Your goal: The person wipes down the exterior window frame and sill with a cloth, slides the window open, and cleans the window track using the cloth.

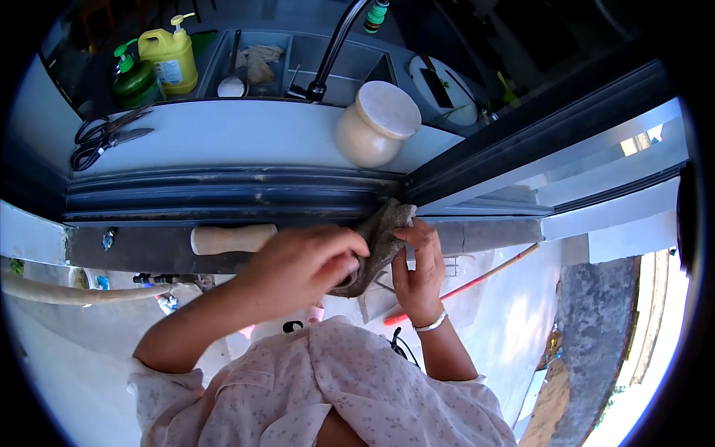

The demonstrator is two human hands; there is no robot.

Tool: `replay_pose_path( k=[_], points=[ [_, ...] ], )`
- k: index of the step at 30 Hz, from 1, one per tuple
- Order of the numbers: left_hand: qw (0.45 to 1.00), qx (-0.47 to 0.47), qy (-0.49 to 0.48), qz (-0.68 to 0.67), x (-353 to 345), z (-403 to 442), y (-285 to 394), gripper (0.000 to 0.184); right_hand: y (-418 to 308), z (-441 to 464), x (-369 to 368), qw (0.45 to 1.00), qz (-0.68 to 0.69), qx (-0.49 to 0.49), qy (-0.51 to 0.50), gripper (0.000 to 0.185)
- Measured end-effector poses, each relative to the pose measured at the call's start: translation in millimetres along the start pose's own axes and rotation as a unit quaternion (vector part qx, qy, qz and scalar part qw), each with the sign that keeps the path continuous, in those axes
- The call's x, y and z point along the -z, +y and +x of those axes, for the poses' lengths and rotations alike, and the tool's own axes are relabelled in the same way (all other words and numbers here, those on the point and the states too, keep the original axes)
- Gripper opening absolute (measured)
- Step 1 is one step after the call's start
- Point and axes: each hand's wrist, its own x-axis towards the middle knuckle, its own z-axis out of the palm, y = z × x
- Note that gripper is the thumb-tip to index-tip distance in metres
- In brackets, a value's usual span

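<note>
A worn grey-brown cloth is bunched between my two hands, just in front of the dark window track. My left hand has its fingers curled on the cloth's left side. My right hand pinches its upper right edge between thumb and fingers. The cloth's top touches or hangs over the track near the corner of the frame; I cannot tell which. Left of my left hand, a pale wooden cylinder lies on the outer ledge.
Beyond the track, a pale round vessel and black-handled scissors rest on the white sill. Further back are a sink, a faucet, a yellow pump jug and a green bottle. A sliding pane stands right.
</note>
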Motion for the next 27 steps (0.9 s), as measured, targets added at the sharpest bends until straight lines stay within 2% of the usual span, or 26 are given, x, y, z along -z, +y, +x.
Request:
replay_pose_path(
  k=[2, 5, 9, 11, 15, 17, 20, 27],
  points=[
    [0.991, -0.058, 0.074, 0.095, 19, 19, -12, 0.007, 4, -7, -6, 1.000, 0.009, -0.009, 0.015, 0.038],
    [0.964, -0.101, 0.080, 0.233, 40, 51, -29, 0.009, 8, -10, -9, 0.999, 0.019, -0.007, 0.027, 0.037],
    [0.940, -0.144, 0.049, 0.305, 45, 85, -44, 0.009, 13, -11, -14, 0.999, 0.037, -0.011, 0.029, 0.036],
    [0.922, -0.152, -0.015, 0.356, 44, 96, -48, 0.012, 15, -11, -16, 0.999, 0.032, -0.001, 0.035, 0.037],
    [0.898, -0.175, -0.041, 0.402, 36, 109, -55, 0.020, 15, -9, -17, 0.999, 0.030, 0.004, 0.034, 0.037],
    [0.903, -0.139, -0.088, 0.397, 35, 113, -55, 0.026, 14, -9, -17, 0.999, 0.030, 0.001, 0.035, 0.037],
    [0.898, -0.140, -0.094, 0.406, 35, 116, -55, 0.029, 14, -8, -15, 0.999, 0.036, -0.002, 0.030, 0.037],
    [0.894, -0.158, -0.045, 0.418, 30, 113, -55, 0.019, 14, -7, -14, 0.999, 0.037, 0.004, 0.024, 0.037]
  ],
)
